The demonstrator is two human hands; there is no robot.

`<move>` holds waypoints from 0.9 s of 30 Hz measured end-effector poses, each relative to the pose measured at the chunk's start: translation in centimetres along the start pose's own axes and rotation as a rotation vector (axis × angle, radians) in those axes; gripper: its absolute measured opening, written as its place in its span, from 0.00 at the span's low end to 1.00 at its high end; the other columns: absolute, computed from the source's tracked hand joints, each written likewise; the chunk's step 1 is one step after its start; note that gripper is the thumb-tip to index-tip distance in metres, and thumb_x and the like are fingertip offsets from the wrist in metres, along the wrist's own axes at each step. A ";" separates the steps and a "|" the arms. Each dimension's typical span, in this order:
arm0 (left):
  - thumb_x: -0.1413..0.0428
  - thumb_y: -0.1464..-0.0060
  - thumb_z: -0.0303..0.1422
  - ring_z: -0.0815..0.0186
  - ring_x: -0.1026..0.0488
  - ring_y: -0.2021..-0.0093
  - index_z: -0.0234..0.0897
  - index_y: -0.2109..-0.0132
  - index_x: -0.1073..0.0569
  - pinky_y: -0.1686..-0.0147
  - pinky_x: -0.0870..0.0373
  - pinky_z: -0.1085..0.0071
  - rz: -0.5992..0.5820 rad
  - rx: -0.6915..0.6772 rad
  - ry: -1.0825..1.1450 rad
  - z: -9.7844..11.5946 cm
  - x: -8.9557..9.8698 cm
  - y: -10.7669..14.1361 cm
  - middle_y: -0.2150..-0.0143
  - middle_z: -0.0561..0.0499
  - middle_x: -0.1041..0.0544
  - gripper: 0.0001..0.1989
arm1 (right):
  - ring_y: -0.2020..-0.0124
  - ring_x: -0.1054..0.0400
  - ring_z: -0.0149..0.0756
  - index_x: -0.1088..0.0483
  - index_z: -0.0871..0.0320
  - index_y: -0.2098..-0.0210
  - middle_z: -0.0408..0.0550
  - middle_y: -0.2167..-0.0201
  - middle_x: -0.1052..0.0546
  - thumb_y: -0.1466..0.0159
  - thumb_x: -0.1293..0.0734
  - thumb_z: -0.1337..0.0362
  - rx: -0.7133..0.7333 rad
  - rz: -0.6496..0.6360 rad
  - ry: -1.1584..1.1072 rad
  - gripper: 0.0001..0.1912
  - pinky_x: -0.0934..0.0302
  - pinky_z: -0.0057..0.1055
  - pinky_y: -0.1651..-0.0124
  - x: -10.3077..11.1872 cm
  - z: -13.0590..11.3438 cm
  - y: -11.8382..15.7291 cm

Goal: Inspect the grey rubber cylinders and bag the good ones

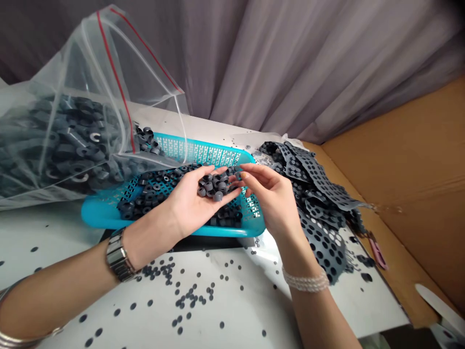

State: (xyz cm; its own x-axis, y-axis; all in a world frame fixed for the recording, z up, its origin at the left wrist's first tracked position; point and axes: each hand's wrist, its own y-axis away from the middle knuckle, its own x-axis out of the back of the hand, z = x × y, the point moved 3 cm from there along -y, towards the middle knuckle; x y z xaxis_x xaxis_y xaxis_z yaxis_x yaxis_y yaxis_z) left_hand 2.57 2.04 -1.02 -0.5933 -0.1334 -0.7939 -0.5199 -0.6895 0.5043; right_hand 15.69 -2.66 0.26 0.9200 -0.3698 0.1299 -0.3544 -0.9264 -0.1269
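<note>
My left hand (192,201) lies palm up above the basket, cupped around a heap of small dark grey caps (214,186). Beside its fingertips, my right hand (267,186) is pinched around a single small grey cap (239,176), partly covered by the fingers. Below both hands stands a turquoise plastic basket (225,231) with perforated walls, and more of these caps (148,196) are spread over its bottom. On the left, a clear zip bag (112,72) with red lines along its mouth leans over the basket's edge, full of similar grey pieces (69,140).
Perforated dark grey sheets (319,179) are piled on the right. Small dark discs (192,295) lie scattered on the white table (152,329). A pink-handled cutter (378,251) rests near the cardboard (399,155) at right. Grey curtains (283,63) hang behind.
</note>
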 end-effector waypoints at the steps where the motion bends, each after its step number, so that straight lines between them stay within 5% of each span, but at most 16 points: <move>1: 0.51 0.42 0.25 0.55 0.23 0.56 0.30 0.56 0.28 0.54 0.24 0.53 0.009 0.000 0.004 0.0 0.1 -0.1 0.59 0.38 0.21 0.09 | 0.65 0.25 0.36 0.25 0.58 0.60 0.47 0.68 0.20 0.41 0.31 0.62 -0.030 0.009 -0.071 0.10 0.30 0.33 0.63 0.1 0.1 0.0; 12: 0.52 0.41 0.25 0.61 0.22 0.65 0.31 0.58 0.30 0.57 0.22 0.57 0.040 -0.023 0.044 0.2 0.0 0.1 0.65 0.42 0.22 0.08 | 0.62 0.23 0.37 0.25 0.58 0.66 0.46 0.67 0.21 0.46 0.27 0.68 -0.286 -0.036 -0.459 0.07 0.31 0.37 0.46 0.1 0.2 -0.1; 27: 0.53 0.39 0.26 0.59 0.22 0.62 0.28 0.53 0.31 0.60 0.21 0.61 0.037 -0.044 0.069 0.5 0.1 0.0 0.65 0.41 0.22 0.10 | 0.64 0.24 0.32 0.23 0.59 0.67 0.46 0.67 0.21 0.45 0.28 0.69 -0.312 -0.050 -0.513 0.06 0.31 0.33 0.46 0.2 0.6 -0.1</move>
State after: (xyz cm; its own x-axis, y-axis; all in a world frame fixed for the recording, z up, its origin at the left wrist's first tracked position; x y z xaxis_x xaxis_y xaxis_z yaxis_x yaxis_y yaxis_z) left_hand 2.16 2.36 -0.90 -0.5670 -0.2065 -0.7974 -0.4703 -0.7136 0.5192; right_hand 15.99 -2.59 -0.26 0.8725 -0.3160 -0.3728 -0.2696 -0.9475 0.1721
